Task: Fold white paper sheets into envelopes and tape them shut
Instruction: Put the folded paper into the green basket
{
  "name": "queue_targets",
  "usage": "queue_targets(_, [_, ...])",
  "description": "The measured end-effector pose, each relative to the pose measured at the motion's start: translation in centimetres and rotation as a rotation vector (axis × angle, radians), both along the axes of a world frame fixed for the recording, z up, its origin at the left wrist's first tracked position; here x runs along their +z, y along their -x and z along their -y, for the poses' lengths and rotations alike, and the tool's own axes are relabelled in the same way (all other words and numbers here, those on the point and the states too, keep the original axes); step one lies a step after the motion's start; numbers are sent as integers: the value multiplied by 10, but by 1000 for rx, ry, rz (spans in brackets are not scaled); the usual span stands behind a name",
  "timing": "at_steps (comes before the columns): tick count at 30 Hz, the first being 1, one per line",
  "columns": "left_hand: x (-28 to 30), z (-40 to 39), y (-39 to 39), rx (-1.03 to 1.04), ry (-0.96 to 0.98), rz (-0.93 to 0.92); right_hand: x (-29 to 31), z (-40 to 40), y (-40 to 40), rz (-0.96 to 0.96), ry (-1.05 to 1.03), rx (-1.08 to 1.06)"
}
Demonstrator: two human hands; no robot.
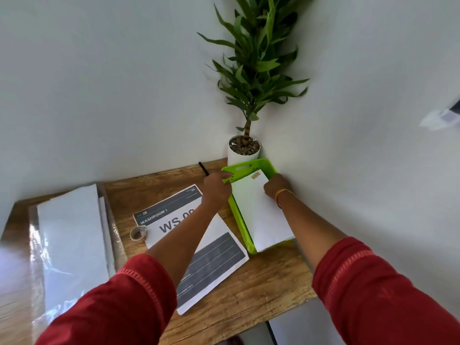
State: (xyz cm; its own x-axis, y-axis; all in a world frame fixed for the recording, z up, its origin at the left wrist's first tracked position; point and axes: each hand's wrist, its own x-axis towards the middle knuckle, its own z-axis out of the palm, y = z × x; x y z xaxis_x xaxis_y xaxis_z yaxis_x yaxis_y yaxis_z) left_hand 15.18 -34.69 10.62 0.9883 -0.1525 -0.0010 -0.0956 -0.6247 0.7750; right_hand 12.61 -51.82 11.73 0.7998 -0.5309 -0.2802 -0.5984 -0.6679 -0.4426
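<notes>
Fingers of the right hand (275,186) are curled down on the far part of the folded white envelope (258,215) and seem to pinch or press its right edge, though the exact hold is hidden behind the knuckles. The left hand (216,189) has its fingers bent around the near left rim of the green plastic basket (237,215), close to its far corner, so it grips the basket and not the paper. The envelope lies on top of other white sheets inside this basket, with a small brown piece of tape (256,175) at its far end. I judge that the step is to lay a finished envelope into the basket; to do it well, the left hand should keep the basket steady (it stands close to the wall and the white plant pot (243,155)) while the right hand lets the envelope lie flat and squared on the pile, without bending the taped flap. On the wooden table (261,290), further to the left, wait the printed sign sheet (174,215), the roll of tape (137,233), a black pen (203,168) and the pack of blank white paper (72,242) in clear wrapping, which are needed for the next envelope.
</notes>
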Motion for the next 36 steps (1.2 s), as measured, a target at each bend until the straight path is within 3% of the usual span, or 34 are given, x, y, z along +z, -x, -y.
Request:
queue_targets(5, [4,-25,5,-91,-321,207,-5,-13,-7,-29,66,115])
queue_targets(14, [21,-91,-5,-81,-735,292,34,-96,-26,249,248,326])
queue_targets(26, [16,-190,-4,-7,-799,225,21,-210,-33,236,289,733])
queue_targets(36, [-65,-223,-17,33,-821,364,-54,-216,-41,382,369,782])
